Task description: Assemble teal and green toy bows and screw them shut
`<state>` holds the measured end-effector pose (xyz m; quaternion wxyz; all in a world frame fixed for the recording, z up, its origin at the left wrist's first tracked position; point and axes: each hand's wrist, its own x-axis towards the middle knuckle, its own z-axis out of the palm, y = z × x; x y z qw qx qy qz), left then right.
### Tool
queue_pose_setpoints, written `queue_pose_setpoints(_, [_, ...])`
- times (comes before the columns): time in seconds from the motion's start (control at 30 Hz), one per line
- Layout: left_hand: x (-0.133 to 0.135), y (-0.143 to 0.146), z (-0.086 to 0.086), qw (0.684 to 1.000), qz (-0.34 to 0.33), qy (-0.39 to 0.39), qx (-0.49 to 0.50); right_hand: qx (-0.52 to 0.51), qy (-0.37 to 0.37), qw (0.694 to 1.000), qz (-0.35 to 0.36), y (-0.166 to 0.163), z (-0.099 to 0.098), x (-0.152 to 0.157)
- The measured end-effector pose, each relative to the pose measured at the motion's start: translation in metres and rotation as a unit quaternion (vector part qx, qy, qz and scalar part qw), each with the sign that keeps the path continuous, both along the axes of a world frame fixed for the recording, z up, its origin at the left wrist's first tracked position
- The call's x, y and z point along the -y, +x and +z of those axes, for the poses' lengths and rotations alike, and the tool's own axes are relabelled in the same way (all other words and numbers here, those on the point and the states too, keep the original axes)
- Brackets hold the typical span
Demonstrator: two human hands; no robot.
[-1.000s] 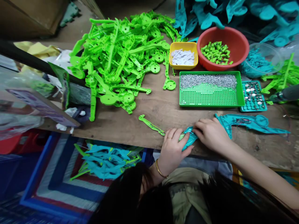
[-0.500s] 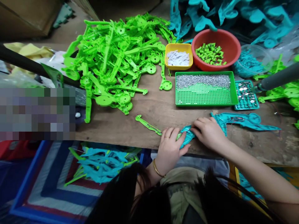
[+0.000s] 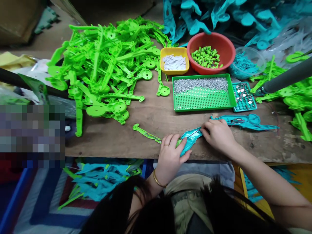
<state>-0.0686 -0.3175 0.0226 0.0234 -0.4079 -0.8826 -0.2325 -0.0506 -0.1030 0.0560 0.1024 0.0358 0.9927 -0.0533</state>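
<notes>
My left hand (image 3: 170, 156) grips the near end of a long teal plastic part (image 3: 190, 138) at the table's front edge, thumb under it and fingers curled on top. My right hand (image 3: 218, 135) is closed in a pinch on the same part, just right of the left hand, pressing something too small to name into it. The teal part runs right to a round end (image 3: 253, 119) with thin wires on it. A loose green plastic arm (image 3: 145, 133) lies left of my left hand.
A big pile of green plastic arms (image 3: 107, 68) fills the table's left. Behind my hands: a green tray of screws (image 3: 202, 92), yellow tub (image 3: 174, 61), red bowl (image 3: 211, 55), small teal tray of button cells (image 3: 243, 97). A grey tool handle (image 3: 285, 79) juts in at right.
The view has shifted, so everything sits further left in frame. Both hands stay on the teal part; the right hand's fingers have edged slightly along it.
</notes>
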Motion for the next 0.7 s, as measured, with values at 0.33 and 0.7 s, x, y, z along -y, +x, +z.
queue_pose_setpoints(0.33, [0.003,-0.001,-0.005,1.0,0.008,0.006,0.006,0.0,0.0,1.0,-0.005,-0.003,0.004,-0.001])
queue_pose_setpoints(0.7, [0.015,-0.012,-0.002,1.0,-0.026,-0.006,0.006,-0.372,-0.195,0.889,-0.183,0.069,0.007,-0.068])
